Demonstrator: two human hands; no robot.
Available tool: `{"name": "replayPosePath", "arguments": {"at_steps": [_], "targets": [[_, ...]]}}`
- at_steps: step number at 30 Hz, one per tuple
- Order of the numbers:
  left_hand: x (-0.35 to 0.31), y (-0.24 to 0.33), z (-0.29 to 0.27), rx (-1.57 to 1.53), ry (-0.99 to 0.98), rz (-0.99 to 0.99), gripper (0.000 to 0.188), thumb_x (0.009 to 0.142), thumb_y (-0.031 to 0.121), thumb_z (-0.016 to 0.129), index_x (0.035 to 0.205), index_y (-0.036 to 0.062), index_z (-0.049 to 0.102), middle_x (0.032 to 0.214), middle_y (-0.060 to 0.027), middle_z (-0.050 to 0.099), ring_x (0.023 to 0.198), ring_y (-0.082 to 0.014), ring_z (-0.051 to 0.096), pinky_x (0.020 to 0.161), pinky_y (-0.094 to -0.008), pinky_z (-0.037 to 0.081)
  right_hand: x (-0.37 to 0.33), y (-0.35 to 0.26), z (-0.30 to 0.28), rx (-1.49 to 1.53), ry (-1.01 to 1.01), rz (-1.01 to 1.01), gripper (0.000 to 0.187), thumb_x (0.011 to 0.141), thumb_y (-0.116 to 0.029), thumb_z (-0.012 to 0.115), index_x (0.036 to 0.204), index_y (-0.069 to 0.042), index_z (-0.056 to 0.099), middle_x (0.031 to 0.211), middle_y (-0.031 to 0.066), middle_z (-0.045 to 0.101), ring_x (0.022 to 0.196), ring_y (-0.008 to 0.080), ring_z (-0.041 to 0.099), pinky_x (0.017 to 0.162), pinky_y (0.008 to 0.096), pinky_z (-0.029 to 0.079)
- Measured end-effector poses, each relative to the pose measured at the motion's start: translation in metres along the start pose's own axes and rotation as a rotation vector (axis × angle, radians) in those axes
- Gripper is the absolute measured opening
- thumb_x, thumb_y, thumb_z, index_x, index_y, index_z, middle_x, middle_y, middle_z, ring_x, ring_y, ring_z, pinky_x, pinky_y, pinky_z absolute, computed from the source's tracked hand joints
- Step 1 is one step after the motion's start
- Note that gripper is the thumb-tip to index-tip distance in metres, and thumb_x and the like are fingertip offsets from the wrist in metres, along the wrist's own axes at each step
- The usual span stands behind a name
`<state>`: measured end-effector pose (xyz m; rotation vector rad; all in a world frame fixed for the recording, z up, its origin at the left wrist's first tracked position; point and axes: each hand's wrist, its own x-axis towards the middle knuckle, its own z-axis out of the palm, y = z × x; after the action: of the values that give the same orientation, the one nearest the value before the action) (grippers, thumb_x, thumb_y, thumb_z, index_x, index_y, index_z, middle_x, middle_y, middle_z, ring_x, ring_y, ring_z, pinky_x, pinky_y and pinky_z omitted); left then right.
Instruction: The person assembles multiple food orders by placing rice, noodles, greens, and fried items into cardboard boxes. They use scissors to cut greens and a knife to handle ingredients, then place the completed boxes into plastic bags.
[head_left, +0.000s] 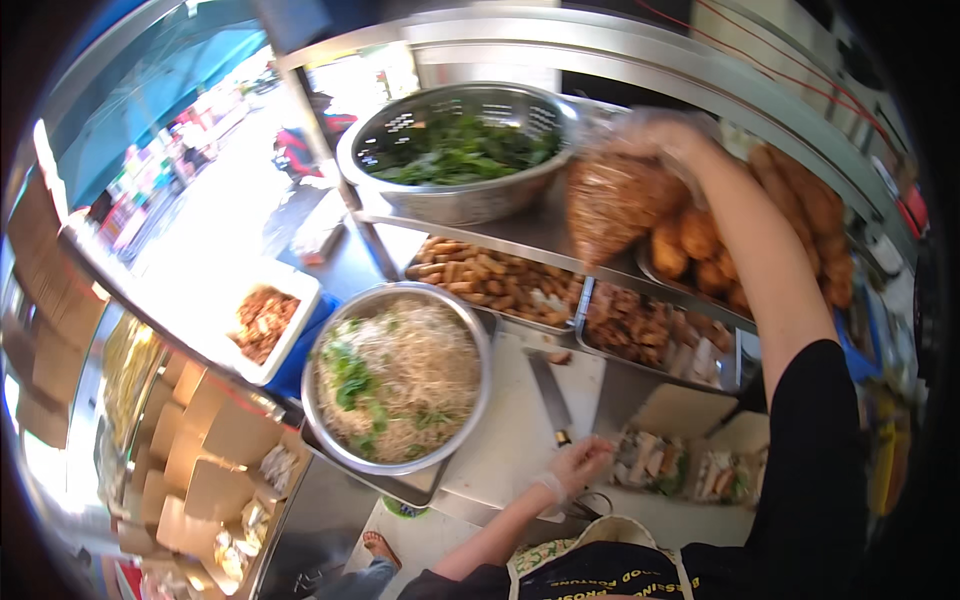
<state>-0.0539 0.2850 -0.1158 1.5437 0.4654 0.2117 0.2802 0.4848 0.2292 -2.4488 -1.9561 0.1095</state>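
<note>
My right hand point(660, 138), gloved, is at the mouth of a clear plastic bag point(618, 205) of brown shredded food; plastic blurs the fingers, so can't tell whether they're closed on bag or contents. Bag is at the front edge of the raised metal shelf point(525, 238), which runs along the far side of the bench point(622, 385). Left hand point(580, 465), also gloved, is near the bench's near edge, fingers partly curled, nothing visible in it; can't tell how tightly they're bent. Just beyond it, a knife point(548, 388) lies on the white cutting board point(490, 440). Steel bowl point(486, 378) of noodles and green leaves stands left of the board, on a tray. Colander point(450, 207) of greens is on the shelf left of the bag; big fried pieces point(790, 205) are right of it. Below the shelf's front edge: tray of small fried rolls point(490, 270), then tray of brown chopped pieces point(625, 325). Open takeaway boxes point(680, 410), filled, at the bench's right side. White tub point(292, 330) of reddish-brown food past the bowl, toward the far left corner.
</note>
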Motion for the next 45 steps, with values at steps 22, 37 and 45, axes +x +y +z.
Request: {"name": "replayPosePath", "arguments": {"at_steps": [22, 37, 45], "targets": [[-0.077, -0.015, -0.050, -0.195, 0.189, -0.196, 0.026, 0.099, 0.024, 0.058, 0.120, 0.0087, 0.061, 0.090, 0.0027, 0.058, 0.079, -0.0072, 0.052, 0.070, -0.0233, 0.046, 0.010, 0.008, 0.000, -0.188, 0.239, 0.012, 0.031, 0.098, -0.024, 0.042, 0.106, -0.007, 0.067, 0.088, 0.0145, 0.070, 0.080, 0.0251, 0.066, 0.078, 0.0388, 0.050], [-0.079, 0.010, -0.047, -0.072, 0.121, -0.099, 0.023, 0.098, 0.013, 0.058, 0.120, 0.0048, 0.060, 0.087, 0.0008, 0.060, 0.071, -0.0063, 0.053, 0.064, -0.0215, 0.045, -0.250, -0.061, 0.097, 0.224, 0.429, -0.404, 0.022, 0.100, -0.025, 0.056, 0.103, -0.005, 0.064, 0.087, 0.0092, 0.064, 0.088, 0.0247, 0.062, 0.079, 0.0351, 0.050], [-0.069, 0.007, -0.016, -0.078, -0.044, -0.219, 0.023, 0.098, 0.012, 0.058, 0.119, 0.0031, 0.059, 0.087, 0.0009, 0.058, 0.072, -0.0068, 0.050, 0.065, -0.0224, 0.044, -0.353, -0.019, 0.298, 0.869, -0.048, 0.267, 0.025, 0.097, -0.030, 0.060, 0.100, -0.006, 0.068, 0.088, 0.0061, 0.067, 0.085, 0.0152, 0.062, 0.081, 0.0316, 0.050]]}}
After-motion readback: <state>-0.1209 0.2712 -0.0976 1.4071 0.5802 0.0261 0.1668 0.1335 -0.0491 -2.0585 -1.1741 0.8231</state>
